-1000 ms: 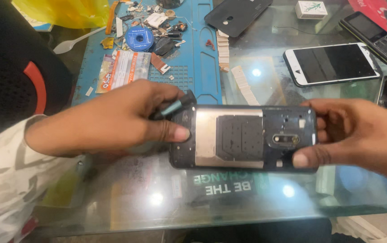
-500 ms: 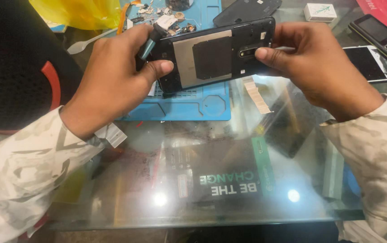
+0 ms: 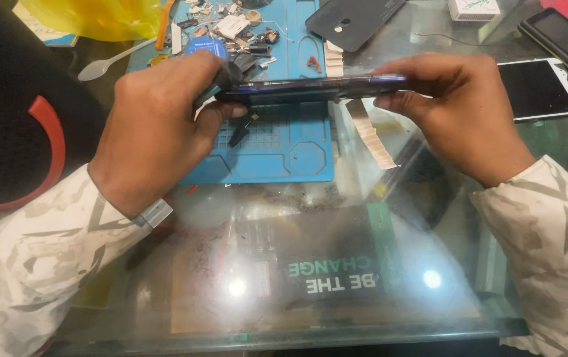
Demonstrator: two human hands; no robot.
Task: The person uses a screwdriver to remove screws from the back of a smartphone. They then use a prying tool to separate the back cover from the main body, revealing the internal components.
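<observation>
Held edge-on between both hands above the blue work mat (image 3: pixel 284 149): a dark opened phone (image 3: pixel 310 89), seen now only as a thin horizontal strip, where half a second ago the bared back with its metal plate and camera opening faced the camera. Left hand (image 3: pixel 158 129) clamped on the left end, thumb curled beneath, fingers over the top, with a dark tool (image 3: pixel 221 82) tucked against the phone's corner; exact hold on the tool hard to tell. Right hand (image 3: pixel 459 112) pinching the right end, fingers laid along the upper edge and thumb under it. Lower in view than before, nearer the glass table (image 3: pixel 310 277), with both patterned sleeves showing. Beneath the phone, a small black part (image 3: pixel 241 132) lying on the mat. Beyond it, at the mat's far end, a blue round tin (image 3: pixel 204 47) among loose screws and bits. Just right of the mat, a pale ribbon strip (image 3: pixel 370 135) lying across the glass. Farther back, a black back cover (image 3: pixel 353 20); well to the right, a white phone (image 3: pixel 538 89) face up. At the far left, a white plastic spoon (image 3: pixel 109 63) beside a yellow bag (image 3: pixel 89 16).
</observation>
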